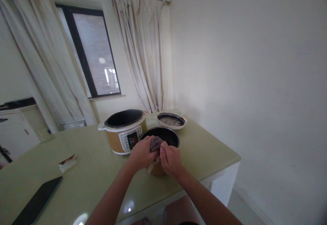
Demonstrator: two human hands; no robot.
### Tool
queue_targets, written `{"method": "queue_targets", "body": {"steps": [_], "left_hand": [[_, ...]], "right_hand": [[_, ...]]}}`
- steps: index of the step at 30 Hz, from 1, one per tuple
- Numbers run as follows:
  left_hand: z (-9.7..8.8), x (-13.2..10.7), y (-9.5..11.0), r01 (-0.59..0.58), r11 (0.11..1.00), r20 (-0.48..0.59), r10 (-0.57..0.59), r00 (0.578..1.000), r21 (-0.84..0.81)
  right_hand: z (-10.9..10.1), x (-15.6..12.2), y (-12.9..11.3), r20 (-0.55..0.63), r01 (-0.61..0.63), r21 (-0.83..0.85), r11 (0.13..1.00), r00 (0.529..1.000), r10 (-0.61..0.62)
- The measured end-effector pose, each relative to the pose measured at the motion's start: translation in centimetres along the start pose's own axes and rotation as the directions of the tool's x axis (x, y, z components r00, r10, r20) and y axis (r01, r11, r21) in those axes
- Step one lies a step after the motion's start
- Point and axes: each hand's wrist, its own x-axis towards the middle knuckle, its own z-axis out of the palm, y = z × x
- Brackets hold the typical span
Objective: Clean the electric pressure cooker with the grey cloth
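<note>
Both my hands are closed on a crumpled greyish cloth (156,144) at the near rim of a round pot (167,135). The pot is black inside and tan outside, and stands on the table. My left hand (143,152) grips the cloth from the left, while my right hand (170,158) pinches it from the right. A lighter part of the cloth hangs down outside the pot's near wall. Left of the pot stands an electric cooker (114,138) with its top uncovered, a dark interior and a front control panel. My hands hide part of the pot's near side.
A round lid (171,120) lies upturned behind the pot, near the wall. The green glossy table (97,174) has its right corner close to the right wall. On the left lie a dark tablet-like device (38,200) and a small whitish packet (67,164).
</note>
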Motion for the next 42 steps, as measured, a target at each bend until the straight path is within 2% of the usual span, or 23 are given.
{"method": "queue_targets", "body": {"steps": [2,4,6,8,10,12,13,14,15,16,18,19,21,24,27,29,31,33,35,37,39,40,42], "left_hand": [[0.4,0.9,0.6,0.061,0.994,0.076,-0.068,0.995,0.091],[0.9,1.3,1.0,0.081,0.988,0.07,-0.091,0.993,0.13],[1.6,1.1,0.8,0.066,0.993,-0.021,-0.065,0.998,0.093],[2.5,0.7,0.0,0.03,0.999,-0.169,-0.032,0.985,-0.013],[3.3,0.2,-1.2,-0.04,0.982,-0.348,-0.027,0.937,-0.183],[3.7,-0.3,-2.3,-0.105,0.925,-0.536,-0.116,0.836,-0.364],[3.7,-0.5,-2.7,-0.14,0.895,-0.602,-0.162,0.782,-0.424],[3.6,-0.7,-2.9,-0.171,0.876,-0.635,-0.181,0.751,-0.452],[3.4,-1.0,-2.9,-0.193,0.871,-0.632,-0.159,0.759,-0.451],[3.1,-1.2,-2.7,-0.211,0.878,-0.591,-0.096,0.801,-0.429],[2.3,-1.6,-2.0,-0.236,0.905,-0.435,0.063,0.898,-0.355],[1.9,-1.8,-1.7,-0.234,0.917,-0.354,0.113,0.928,-0.322],[1.4,-1.8,-1.3,-0.218,0.932,-0.237,0.151,0.96,-0.288],[1.3,-1.2,-1.9,-0.186,0.93,-0.115,0.157,0.981,-0.317],[1.8,0.2,-3.0,-0.108,0.941,-0.027,0.105,0.994,-0.321],[2.2,1.4,-3.5,-0.063,0.96,0.005,0.067,0.998,-0.274],[2.5,2.5,-3.9,-0.034,0.972,0.026,0.042,0.999,-0.233],[2.5,3.1,-4.2,-0.012,0.959,0.047,0.026,0.999,-0.282],[2.2,3.3,-4.7,-0.002,0.896,0.071,0.037,0.997,-0.444],[1.5,3.2,-5.2,0.021,0.79,0.09,0.043,0.995,-0.613],[0.8,3.0,-5.5,0.107,0.722,0.128,-0.025,0.991,-0.683],[0.5,2.9,-5.5,0.143,0.725,0.143,-0.062,0.988,-0.674],[0.3,2.8,-5.3,0.142,0.8,0.138,-0.074,0.988,-0.583]], "right_hand": [[0.5,0.5,0.0,-0.005,-0.074,-0.067,0.995,0.997,0.074],[0.8,1.1,0.1,0.007,-0.121,-0.13,0.984,0.992,0.122],[1.0,1.5,0.3,0.025,-0.146,-0.166,0.975,0.988,0.152],[1.0,1.7,0.4,0.047,-0.152,-0.174,0.973,0.986,0.162],[1.0,1.7,0.6,0.054,-0.145,-0.163,0.976,0.986,0.156],[1.0,1.6,1.0,0.04,-0.139,-0.134,0.981,0.989,0.145],[1.0,1.6,1.3,0.026,-0.137,-0.112,0.984,0.99,0.14],[1.1,1.7,1.7,0.014,-0.133,-0.083,0.988,0.991,0.134],[1.1,1.7,2.1,-0.001,-0.13,-0.049,0.99,0.991,0.131],[1.2,1.7,2.5,-0.013,-0.127,-0.011,0.992,0.992,0.127],[1.3,1.9,3.3,-0.035,-0.125,0.07,0.99,0.991,0.128],[1.3,2.0,3.6,-0.047,-0.131,0.107,0.986,0.99,0.136],[1.2,2.2,4.1,-0.069,-0.15,0.17,0.974,0.984,0.163],[0.9,2.7,4.3,-0.086,-0.165,0.221,0.961,0.979,0.187],[0.2,3.6,4.1,-0.045,-0.156,0.263,0.952,0.984,0.174],[-0.5,4.3,4.0,0.025,-0.149,0.293,0.944,0.989,0.148],[-1.3,5.0,4.0,0.148,-0.11,0.303,0.947,0.987,0.067],[-1.9,5.3,4.1,0.294,-0.063,0.31,0.949,0.955,-0.032],[-2.0,5.3,4.4,0.394,-0.047,0.332,0.942,0.915,-0.093],[-1.9,5.3,5.1,0.429,-0.049,0.37,0.928,0.895,-0.124],[-1.8,5.6,5.8,0.444,-0.032,0.421,0.906,0.879,-0.175],[-1.9,5.9,6.2,0.452,-0.022,0.449,0.893,0.868,-0.206],[-2.8,7.1,7.0,0.471,0.01,0.478,0.878,0.841,-0.266]]}}
